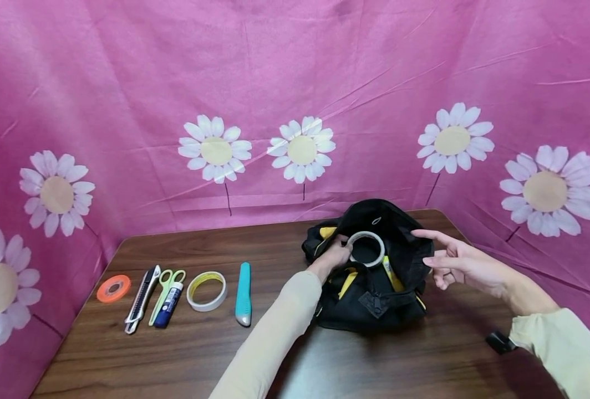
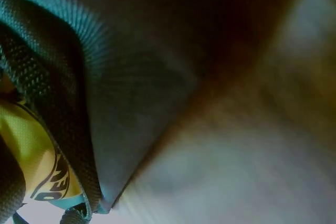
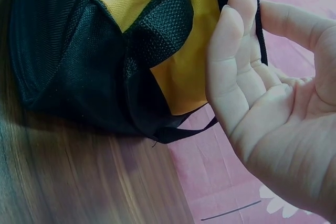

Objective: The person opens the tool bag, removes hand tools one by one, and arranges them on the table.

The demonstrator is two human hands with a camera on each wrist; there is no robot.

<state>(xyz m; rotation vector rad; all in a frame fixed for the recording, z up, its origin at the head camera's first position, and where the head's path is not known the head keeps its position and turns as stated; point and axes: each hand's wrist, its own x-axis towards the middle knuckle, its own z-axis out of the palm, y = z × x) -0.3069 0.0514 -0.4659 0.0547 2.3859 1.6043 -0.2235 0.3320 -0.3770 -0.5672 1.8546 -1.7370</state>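
A black tool bag (image 1: 375, 310) with yellow panels stands unzipped at the right of the table. My left hand (image 1: 334, 256) reaches in over its left side and grips a white tape roll (image 1: 382, 250) by the edge, inside the opening. In the left wrist view, dark bag fabric (image 2: 131, 93) and blur hide that hand's fingers. My right hand (image 1: 467, 266) pinches the bag's right rim between thumb and fingers, holding the mouth wide. Seen from the right wrist, its fingers (image 3: 226, 51) lie against the bag's side by a black strap loop (image 3: 163, 24). A slim yellow-green item (image 1: 387, 265) shows inside the bag.
Left of the bag lie a teal cutter (image 1: 243, 293), another tape roll (image 1: 207, 306), a blue glue stick (image 1: 168, 306), green-handled scissors (image 1: 166, 280), a black-and-white cutter (image 1: 142, 299) and an orange tape roll (image 1: 102, 291). Pink flowered cloth (image 1: 275, 66) hangs behind the wooden table (image 1: 200, 360).
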